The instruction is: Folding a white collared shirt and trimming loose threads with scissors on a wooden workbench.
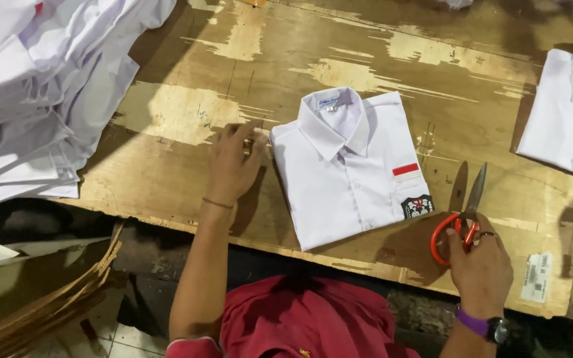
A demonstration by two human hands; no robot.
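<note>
Folded white school shirt [349, 174] lies collar up at centre of the worn plywood table [187, 113], a red-and-white patch and a dark badge on its pocket. Left hand [232, 166] rests flat at the shirt's 9 o'clock edge, fingers loosely spread, fingertips touching the fold, gripping nothing. Right hand [480, 268], at the shirt's 4 o'clock, is closed around the red handles of the scissors [462, 215], blades together, pointing to 12 o'clock. Stack of white shirts [41, 86] at 10 o'clock; another folded shirt [568, 113] at 2 o'clock.
</note>
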